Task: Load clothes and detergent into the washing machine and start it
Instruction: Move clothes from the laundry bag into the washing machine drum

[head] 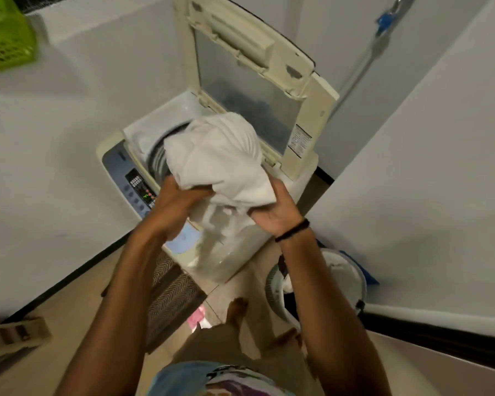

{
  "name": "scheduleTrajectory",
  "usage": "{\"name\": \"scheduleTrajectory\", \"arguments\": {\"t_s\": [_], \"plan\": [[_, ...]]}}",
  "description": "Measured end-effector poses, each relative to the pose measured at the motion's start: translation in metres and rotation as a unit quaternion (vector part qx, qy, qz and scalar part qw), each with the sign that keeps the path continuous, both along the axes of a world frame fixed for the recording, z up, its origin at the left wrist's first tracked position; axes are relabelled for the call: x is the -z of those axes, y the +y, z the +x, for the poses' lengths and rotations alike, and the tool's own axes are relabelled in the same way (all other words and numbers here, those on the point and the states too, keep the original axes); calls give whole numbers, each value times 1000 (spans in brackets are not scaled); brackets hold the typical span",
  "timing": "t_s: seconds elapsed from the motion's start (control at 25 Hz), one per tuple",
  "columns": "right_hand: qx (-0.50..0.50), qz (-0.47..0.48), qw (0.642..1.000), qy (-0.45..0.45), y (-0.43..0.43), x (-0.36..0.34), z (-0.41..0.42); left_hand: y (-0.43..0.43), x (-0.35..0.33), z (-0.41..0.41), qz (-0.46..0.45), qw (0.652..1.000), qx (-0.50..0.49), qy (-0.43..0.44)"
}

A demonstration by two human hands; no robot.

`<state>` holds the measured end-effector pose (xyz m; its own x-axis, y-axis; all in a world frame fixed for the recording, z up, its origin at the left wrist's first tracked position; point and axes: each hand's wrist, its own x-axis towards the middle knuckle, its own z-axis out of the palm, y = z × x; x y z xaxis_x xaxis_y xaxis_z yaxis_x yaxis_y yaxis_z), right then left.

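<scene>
Cloth bundle (pixel 217 161), gripped by left hand (pixel 177 205) and right hand (pixel 275 215), hangs over open drum (pixel 157 160).

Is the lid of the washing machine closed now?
No, the lid of the washing machine stands raised, and the left hand and right hand hold a white cloth over the open drum.

No lettering is reading legibly anywhere in this laundry corner. A white printed sticker (pixel 299 140) on the cream plastic raised lid (pixel 323 110) of the top-loading washing machine (pixel 160 118) is showing only blurred dark lines. The black display (pixel 139 185) on the grey-blue control panel (pixel 117 164) is glowing with red and green marks too small to read.
</scene>
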<state>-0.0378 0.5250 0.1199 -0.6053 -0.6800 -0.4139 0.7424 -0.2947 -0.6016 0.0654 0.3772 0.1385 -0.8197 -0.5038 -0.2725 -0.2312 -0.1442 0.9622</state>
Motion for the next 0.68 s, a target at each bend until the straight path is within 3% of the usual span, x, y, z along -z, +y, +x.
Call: {"name": "scheduleTrajectory", "arguments": {"t_s": [0.12,0.2,0.24,0.32,0.48,0.6,0.68], "plan": [[-48,98,989,98,-52,5,-26,-42,20,-22,17,999,-47,20],[-15,243,961,132,-66,18,-36,-55,45,-33,-15,999,-32,-37],[18,301,946,122,-64,28,-38,-57,58,-35,-52,995,-5,-86],[59,328,941,52,-46,50,-34,-53,87,-35,-115,979,25,-168],[113,302,944,-66,24,108,-13,17,109,-25,-111,983,-2,-145],[166,350,913,-132,87,155,14,102,142,-19,-91,971,151,-161],[184,390,886,-172,131,188,38,155,170,-13,-66,936,275,-207]]}}
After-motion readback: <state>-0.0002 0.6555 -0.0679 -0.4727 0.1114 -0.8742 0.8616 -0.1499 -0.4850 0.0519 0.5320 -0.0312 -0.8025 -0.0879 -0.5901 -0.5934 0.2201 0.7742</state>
